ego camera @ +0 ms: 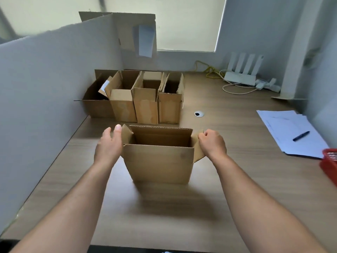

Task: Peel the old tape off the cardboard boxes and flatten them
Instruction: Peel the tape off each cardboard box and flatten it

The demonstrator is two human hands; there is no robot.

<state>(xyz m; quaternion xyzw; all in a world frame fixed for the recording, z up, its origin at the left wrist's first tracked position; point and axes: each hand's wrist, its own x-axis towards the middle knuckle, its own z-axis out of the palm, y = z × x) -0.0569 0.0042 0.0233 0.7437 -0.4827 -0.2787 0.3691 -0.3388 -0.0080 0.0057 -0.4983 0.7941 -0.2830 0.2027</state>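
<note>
The box (158, 161) stands open on the desk (237, 189) before me. My left hand (109, 145) presses flat, fingers straight, on its left flap (127, 134); my right hand (212, 143) grips the right flap (197, 150), likely bracing both ends to collapse it.

I count five open cardboard boxes on the desk (228, 179):
- one nearest box (158, 161) in front;
- four in the rear row: wide box (96, 106), second box (123, 108), third box (146, 111) and fourth box (169, 108).

I count two hands in view: left hand (108, 145) and right hand (212, 143).

I count one each of these: pen (300, 136), paper stack (284, 128), red basket (330, 161), cable grommet (199, 113) and router (239, 78). The router carries four antennas.
</note>
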